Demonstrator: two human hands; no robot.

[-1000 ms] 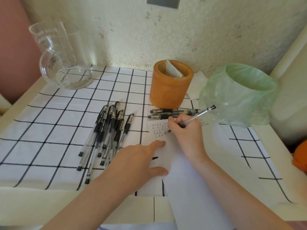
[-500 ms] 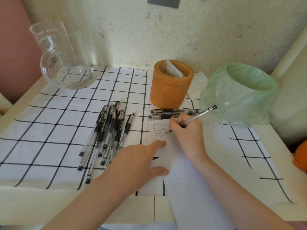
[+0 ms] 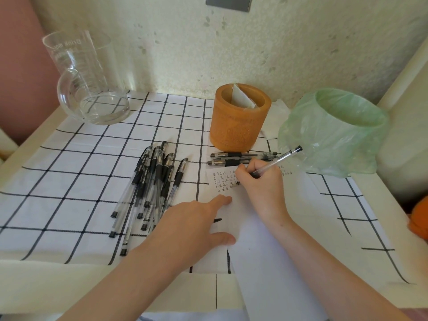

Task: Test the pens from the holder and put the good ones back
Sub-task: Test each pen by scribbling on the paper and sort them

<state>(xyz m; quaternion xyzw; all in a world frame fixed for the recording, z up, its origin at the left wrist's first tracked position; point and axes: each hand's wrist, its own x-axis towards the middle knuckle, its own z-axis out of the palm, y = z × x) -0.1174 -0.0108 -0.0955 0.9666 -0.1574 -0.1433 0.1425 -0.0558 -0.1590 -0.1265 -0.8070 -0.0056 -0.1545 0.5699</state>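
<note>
White cloth point(image 3: 69, 181) with a black grid is being used as cover for the cream table point(image 3: 34, 286), which is being backed by a speckled pale wall point(image 3: 278, 42). A sheet of paper point(image 3: 266, 262) is being laid over the cloth, running from the near edge up under both hands.

The right hand point(image 3: 261, 184) is being kept clenched around a pen point(image 3: 278, 159), gripped near the tip with the black cap end angled up and away to the right; the tip is being pressed to the paper beside rows of small written marks point(image 3: 222, 180), just left of that hand. The left hand point(image 3: 194, 228) is being held flat and spread on the paper, fingers apart and grasping nothing, its thumb and forefinger being rested on the sheet.

Left of the left hand, a loose pile of pens point(image 3: 150, 188) is being left on the cloth, their caps mostly pointing away. Just beyond the right hand, two pens point(image 3: 240, 158) are being kept side by side, crosswise, in front of the orange holder point(image 3: 238, 121), which is being occupied only by a folded scrap of paper. To the right of the right hand, a green bag-lined bin point(image 3: 335, 133) is being stood; far left of both hands, a glass jug point(image 3: 85, 77) is being stood near the wall.
</note>
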